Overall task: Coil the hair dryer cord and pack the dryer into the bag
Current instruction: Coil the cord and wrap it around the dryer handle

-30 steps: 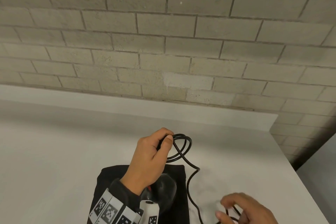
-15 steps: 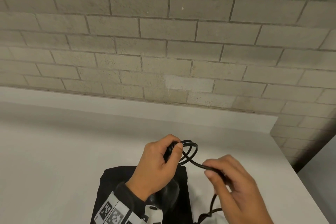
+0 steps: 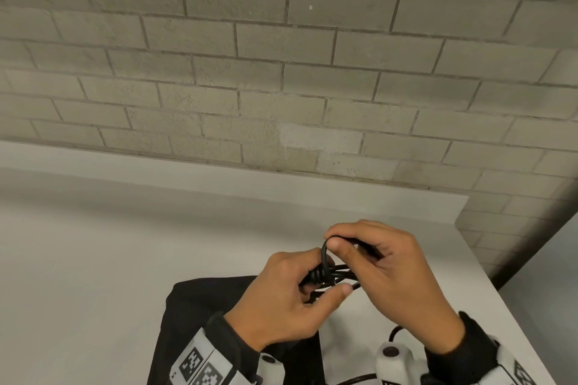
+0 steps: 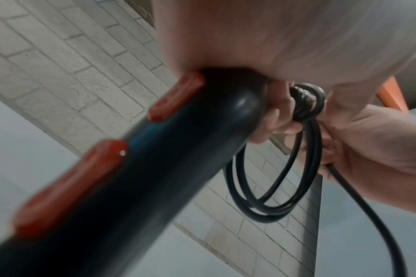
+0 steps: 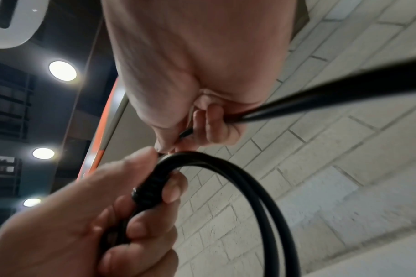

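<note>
Coiling the cord (image 3: 328, 272) above the bag (image 3: 200, 306)
Your left hand (image 3: 281, 306) gripped the loops; your right hand (image 3: 397, 275) pinched the next strand beside it.

Dim, even light; wrist views blurred close up, ceiling lamps (image 5: 62, 70) glaring.

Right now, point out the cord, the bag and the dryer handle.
cord (image 4: 268, 211), left wrist view, bottom of the hanging loops.
bag (image 3: 187, 316), head view, its black cloth on the table.
dryer handle (image 4: 178, 159), left wrist view, black shaft beside the red buttons.
</note>
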`<state>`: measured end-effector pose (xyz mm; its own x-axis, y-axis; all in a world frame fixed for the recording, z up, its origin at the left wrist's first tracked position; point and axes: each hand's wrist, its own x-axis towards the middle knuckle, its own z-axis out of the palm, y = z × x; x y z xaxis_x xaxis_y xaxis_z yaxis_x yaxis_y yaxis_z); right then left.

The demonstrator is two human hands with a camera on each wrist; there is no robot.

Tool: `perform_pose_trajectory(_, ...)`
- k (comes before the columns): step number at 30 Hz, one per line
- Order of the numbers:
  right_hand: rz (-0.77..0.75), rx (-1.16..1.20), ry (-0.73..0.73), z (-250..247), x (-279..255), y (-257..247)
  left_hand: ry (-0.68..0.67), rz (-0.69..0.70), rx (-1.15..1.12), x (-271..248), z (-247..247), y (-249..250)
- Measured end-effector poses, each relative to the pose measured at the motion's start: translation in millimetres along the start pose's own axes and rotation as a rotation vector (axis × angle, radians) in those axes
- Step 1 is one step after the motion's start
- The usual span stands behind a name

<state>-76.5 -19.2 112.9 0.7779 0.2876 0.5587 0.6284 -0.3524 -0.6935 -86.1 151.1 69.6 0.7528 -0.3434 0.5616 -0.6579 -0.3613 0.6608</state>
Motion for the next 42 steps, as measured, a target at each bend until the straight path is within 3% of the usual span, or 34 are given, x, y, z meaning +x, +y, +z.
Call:
perform_pose_trajectory(9,0.288,0.325,-0.005,14,-7,30,0.015,-0.037,-0.02,-4,-6,-6)
perform_pose_trajectory(14,0.277,0.453,-0.041,13,-21,45,0.024,-0.059,-0.075,-4,-10,-9)
perform_pose_trajectory(24,0.245,0.227,-0.302,3,-22,51,0.082,-0.104,-0.138,2,-13,-15)
perform_pose_trajectory(28,0.248,0.21,-0.413,-4,-17,52,0.056,-0.057,-0.102,4,-11,-13)
perform_pose_trajectory(39,0.304,0.258,-0.431,-6,-21,40,0.025,-0.078,-0.118,4,-8,-4)
perform_pose_trajectory(42,0.259,0.139,-0.28,5,-26,43,0.044,-0.099,-0.138,7,-7,-3)
